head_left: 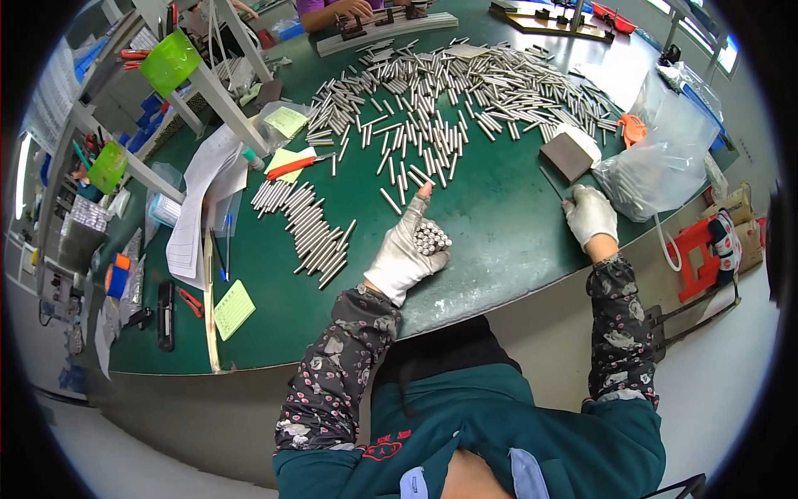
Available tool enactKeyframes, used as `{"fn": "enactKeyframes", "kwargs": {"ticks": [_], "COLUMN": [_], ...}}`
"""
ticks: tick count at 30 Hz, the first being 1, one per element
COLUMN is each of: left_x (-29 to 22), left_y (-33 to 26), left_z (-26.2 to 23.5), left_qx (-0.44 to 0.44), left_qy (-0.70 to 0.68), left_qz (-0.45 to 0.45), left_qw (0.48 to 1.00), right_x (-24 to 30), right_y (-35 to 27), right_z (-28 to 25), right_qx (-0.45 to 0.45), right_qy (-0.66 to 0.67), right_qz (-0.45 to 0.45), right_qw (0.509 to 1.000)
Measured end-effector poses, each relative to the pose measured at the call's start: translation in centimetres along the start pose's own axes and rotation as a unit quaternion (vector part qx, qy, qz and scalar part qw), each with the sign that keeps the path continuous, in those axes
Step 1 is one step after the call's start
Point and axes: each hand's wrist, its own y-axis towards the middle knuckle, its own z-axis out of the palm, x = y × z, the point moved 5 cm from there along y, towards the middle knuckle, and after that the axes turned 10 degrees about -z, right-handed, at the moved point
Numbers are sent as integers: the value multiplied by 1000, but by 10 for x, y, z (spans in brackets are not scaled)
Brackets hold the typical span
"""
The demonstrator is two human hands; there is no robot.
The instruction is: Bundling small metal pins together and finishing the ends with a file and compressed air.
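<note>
A bundle of short metal rods (431, 238) sits end-up in the left hand (407, 249), which wears a pale fingerless glove and curls its fingers around the bundle, the forefinger stretched out toward a few loose rods on the green table (499, 241) just ahead of it. The right hand (590, 214), in a white glove, rests on the table well apart from the left, its fingers pinched closed on a thin dark stick (550, 183) that slants away toward a brown block (567, 156). Beyond both hands a wide scatter of loose rods (449, 91) covers the far half of the table. To the left of the left hand, a tidy row of rods (306, 226) lies side by side. Further left are white papers (199, 200), yellow notes (287, 158) with an orange pen (293, 167), and a green notepad (233, 308) near the table's front edge. At the right edge of the table sit clear plastic bags (665, 158), and an orange clip (632, 129) lies beside them. Another person's hand (353, 10) shows at the far side of the table
</note>
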Motion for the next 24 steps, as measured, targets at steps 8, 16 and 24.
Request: {"fn": "enactKeyframes", "kwargs": {"ticks": [8,16,24], "left_x": [5,11,14], "left_y": [1,2,4], "left_z": [1,0,-1], "left_qx": [-15,-15,-25], "left_qy": [15,-3,-13], "left_qz": [-59,-60,-18], "left_qw": [998,998,999], "right_x": [40,122,153], "right_y": [-27,-69,-87], "right_z": [-15,-44,-41], "right_qx": [-40,-103,-43], "right_qy": [96,274,117], "right_qz": [-93,-249,-300], "right_qw": [990,923,946]}}
